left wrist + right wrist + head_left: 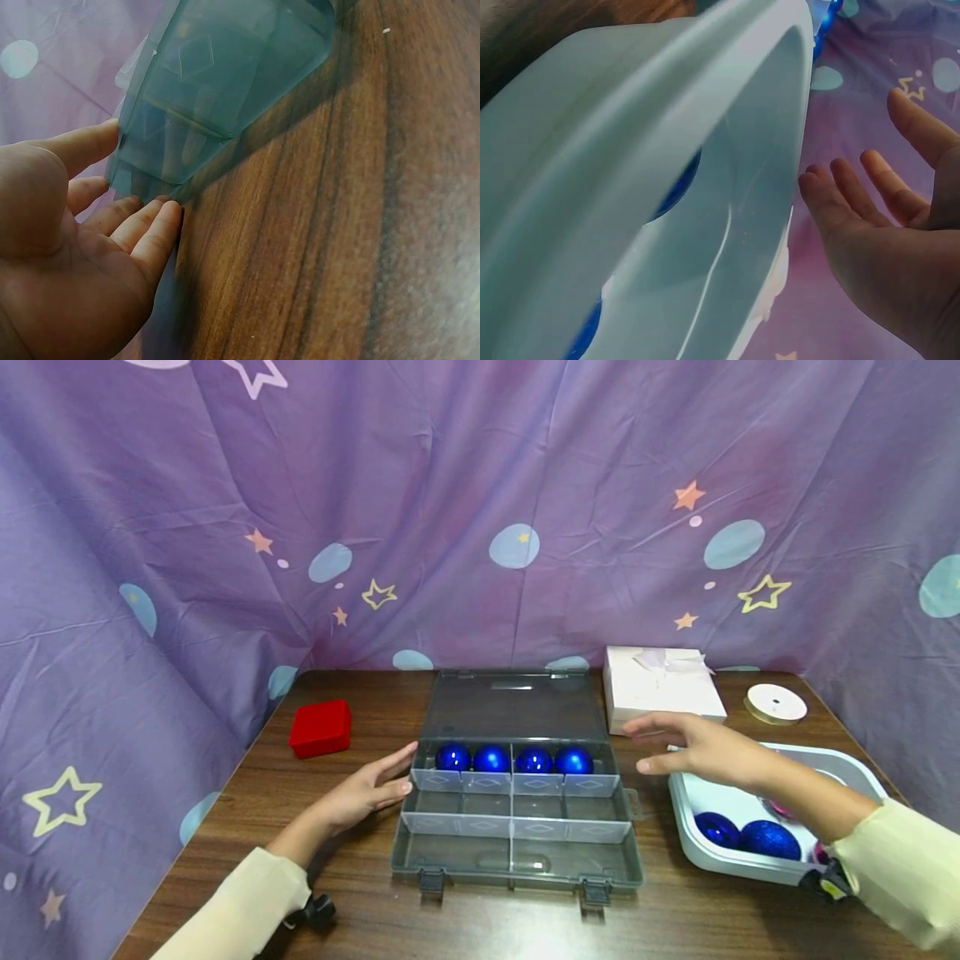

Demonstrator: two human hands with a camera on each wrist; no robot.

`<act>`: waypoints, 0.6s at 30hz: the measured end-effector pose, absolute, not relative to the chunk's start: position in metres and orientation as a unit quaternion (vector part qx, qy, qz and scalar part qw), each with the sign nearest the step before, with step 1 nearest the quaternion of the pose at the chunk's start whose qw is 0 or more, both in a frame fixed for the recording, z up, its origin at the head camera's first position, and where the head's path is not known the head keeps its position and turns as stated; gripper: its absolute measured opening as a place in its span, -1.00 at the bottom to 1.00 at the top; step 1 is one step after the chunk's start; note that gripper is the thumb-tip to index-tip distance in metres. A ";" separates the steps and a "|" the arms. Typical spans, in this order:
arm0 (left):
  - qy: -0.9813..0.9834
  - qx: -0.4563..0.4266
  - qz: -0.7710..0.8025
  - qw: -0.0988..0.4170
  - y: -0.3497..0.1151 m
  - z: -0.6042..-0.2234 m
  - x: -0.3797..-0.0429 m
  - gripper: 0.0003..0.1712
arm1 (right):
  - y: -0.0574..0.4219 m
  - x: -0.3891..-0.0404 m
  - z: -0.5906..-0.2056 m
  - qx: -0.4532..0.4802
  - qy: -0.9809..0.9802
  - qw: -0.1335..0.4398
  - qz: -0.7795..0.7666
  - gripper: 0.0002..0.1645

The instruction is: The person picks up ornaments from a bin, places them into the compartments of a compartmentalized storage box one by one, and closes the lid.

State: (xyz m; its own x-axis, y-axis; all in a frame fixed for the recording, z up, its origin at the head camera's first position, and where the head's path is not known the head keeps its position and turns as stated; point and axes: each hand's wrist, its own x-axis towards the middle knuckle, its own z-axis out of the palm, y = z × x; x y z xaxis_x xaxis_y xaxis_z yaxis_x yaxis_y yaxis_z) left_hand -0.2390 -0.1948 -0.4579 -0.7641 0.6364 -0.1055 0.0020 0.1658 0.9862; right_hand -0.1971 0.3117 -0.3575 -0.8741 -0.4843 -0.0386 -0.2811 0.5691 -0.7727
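My left hand [363, 793] rests its straight fingertips against the left side of a clear grey compartment box [457, 856], whose lid stands open at the back. In the left wrist view the fingers [157, 236] touch the box wall [217, 90]. Blue balls [491, 759] fill the box's back row, two on each side of the divider. My right hand [708, 750] hovers over the near-left rim of a white tub [693, 856], fingers spread and holding nothing. Inside the tub lie a shiny blue ball [717, 830], a glittery blue ball [770, 840] and pink ones partly hidden by my arm.
A white gift box [660, 689] with a ribbon bow stands behind the tub, beside a ribbon spool [776, 703]. A red box [321, 728] sits at the back left. Purple patterned cloth [480, 510] hangs behind the wooden table [352, 893].
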 end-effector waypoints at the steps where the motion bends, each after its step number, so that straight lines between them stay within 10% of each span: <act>1: 0.717 0.223 0.606 0.261 -0.195 -0.458 -0.239 -0.11 | 0.313 -0.196 -0.357 -0.218 0.880 0.120 -0.405 -0.36; 18: 0.714 0.214 0.612 0.264 -0.194 -0.457 -0.238 -0.09 | 0.341 -0.166 -0.359 -0.188 0.872 0.123 -0.435 -0.35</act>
State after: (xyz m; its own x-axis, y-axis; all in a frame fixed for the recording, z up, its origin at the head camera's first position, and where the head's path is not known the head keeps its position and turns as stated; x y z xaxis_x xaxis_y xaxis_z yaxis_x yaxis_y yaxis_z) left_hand -0.2383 -0.1945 -0.4573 -0.7688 0.6292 -0.1142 -0.0173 0.1581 0.9873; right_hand -0.1658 0.3407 -0.3594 -0.8991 -0.4347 -0.0516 -0.2205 0.5514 -0.8046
